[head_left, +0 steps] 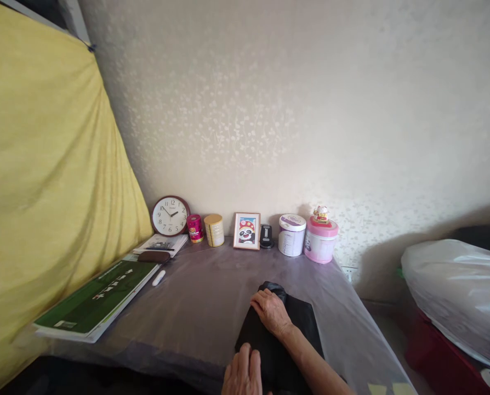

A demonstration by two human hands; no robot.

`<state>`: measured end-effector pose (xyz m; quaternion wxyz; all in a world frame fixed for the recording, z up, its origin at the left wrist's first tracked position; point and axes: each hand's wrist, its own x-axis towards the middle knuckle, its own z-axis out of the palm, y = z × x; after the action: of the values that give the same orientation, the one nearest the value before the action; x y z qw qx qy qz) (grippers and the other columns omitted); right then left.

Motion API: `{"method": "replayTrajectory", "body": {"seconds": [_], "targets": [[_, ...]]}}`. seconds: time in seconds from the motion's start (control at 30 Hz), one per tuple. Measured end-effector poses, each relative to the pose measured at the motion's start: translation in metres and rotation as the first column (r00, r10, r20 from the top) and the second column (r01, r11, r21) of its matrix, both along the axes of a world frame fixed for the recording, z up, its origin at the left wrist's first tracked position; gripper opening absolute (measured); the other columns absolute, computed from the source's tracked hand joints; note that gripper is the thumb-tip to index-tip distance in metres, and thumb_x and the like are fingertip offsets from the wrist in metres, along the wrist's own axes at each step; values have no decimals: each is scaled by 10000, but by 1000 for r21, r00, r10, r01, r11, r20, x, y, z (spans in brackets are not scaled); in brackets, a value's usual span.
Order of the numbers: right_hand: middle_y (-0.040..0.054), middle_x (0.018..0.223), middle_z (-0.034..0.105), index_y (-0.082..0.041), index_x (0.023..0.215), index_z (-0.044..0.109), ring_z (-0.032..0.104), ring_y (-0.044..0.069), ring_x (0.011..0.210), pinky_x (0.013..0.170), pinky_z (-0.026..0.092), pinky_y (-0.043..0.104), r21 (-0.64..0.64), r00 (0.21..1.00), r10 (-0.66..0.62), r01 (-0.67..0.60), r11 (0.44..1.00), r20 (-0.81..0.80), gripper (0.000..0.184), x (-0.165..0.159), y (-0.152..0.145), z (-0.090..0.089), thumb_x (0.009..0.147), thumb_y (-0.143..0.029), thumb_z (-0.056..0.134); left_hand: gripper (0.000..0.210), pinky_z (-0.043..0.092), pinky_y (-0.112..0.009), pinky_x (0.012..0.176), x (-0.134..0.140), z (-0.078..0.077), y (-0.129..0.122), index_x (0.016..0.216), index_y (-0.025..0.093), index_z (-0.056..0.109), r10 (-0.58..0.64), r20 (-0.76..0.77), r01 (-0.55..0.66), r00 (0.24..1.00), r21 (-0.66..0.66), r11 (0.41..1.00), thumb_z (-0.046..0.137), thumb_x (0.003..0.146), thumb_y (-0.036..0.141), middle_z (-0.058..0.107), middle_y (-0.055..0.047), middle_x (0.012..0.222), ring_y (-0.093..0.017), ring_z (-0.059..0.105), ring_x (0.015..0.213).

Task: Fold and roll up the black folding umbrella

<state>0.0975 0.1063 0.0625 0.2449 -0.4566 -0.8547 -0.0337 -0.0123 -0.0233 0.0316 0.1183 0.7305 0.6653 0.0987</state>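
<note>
A black piece of thin, slightly shiny fabric [296, 323] lies on the near right part of the table, with a bunched roll at its far end. I cannot make out what kind of item it is. Across that far end reaches my right hand [272, 312], its fingers bent and closed over the black material beside the roll. My left hand [243, 373] is at the bottom edge of the view, by the fabric's near left side. Its fingers are stretched out; the palm and part of the thumb are hidden.
The table [195, 307] has a shiny plastic cover. Along the wall stand a clock [171, 215], several tins and tubs, and a framed panda picture [247, 231]. A green book [97, 296] and a white pen-like object [158, 278] lie left. A yellow curtain [43, 164] hangs there.
</note>
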Motion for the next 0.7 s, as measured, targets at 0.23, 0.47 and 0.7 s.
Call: {"method": "replayTrajectory", "body": {"seconds": [0.23,0.47,0.7], "targets": [[10,755,673,-205,715,616,584,164,799,771,398,273,1,1000,-17,17,1000,6,261,4,2,-3,902,-245,438,576,286,-449,1075,14,-18,14,1335,247,307,-48,24,45,999,108,993,341,791,62,314,-61,1429,-279,292,1314],[43,1049,680,-194,920,657,596,155,989,946,360,318,-36,999,8,-10,999,-51,288,25,29,-6,917,-176,370,588,305,-374,1066,16,-24,17,1347,234,199,-43,27,43,999,9,999,300,807,25,240,-81,1446,-265,241,1327],[103,1080,651,-161,1019,618,573,194,1035,937,395,362,-19,984,-109,107,994,-144,299,42,29,7,932,-223,339,677,337,-378,1047,21,-27,17,1344,242,174,-7,13,8,1000,-37,999,140,747,-76,230,-77,1444,-267,260,1315]]}}
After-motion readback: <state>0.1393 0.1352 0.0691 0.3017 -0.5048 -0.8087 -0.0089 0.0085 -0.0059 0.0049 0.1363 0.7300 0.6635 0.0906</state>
